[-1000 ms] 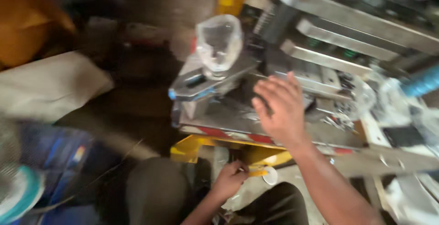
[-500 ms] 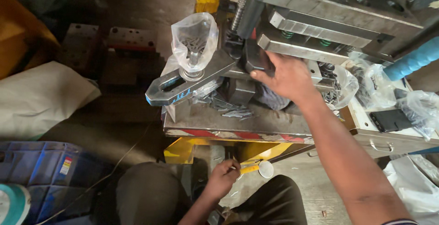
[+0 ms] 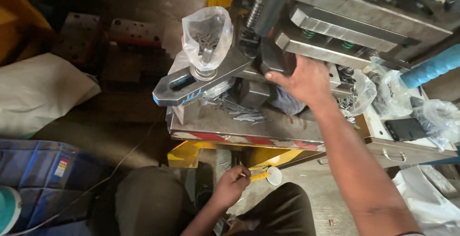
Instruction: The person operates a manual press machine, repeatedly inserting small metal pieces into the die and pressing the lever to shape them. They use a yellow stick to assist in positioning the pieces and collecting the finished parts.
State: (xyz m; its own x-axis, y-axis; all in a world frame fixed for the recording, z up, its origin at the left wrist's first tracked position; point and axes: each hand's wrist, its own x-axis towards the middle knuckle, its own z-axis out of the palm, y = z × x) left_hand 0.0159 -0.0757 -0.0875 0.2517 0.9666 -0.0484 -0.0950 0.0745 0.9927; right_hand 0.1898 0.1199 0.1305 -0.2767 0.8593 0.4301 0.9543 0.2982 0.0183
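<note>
Metal press parts (image 3: 287, 61) are stacked at 12 o'clock on the steel bed (image 3: 215, 121), and the right hand (image 3: 306, 80) is laid against a dark block there, fingers spread; whether anything is gripped cannot be told, the fingertips being hidden under the plates. The left hand (image 3: 232, 185), at 6 o'clock between the knees, is pinched shut on a small yellow strip (image 3: 258, 174), its far end blurred. A slotted clamp bar (image 3: 201, 80) is seen at 10 o'clock under a plastic bag (image 3: 207, 34) whose contents are unclear.
</note>
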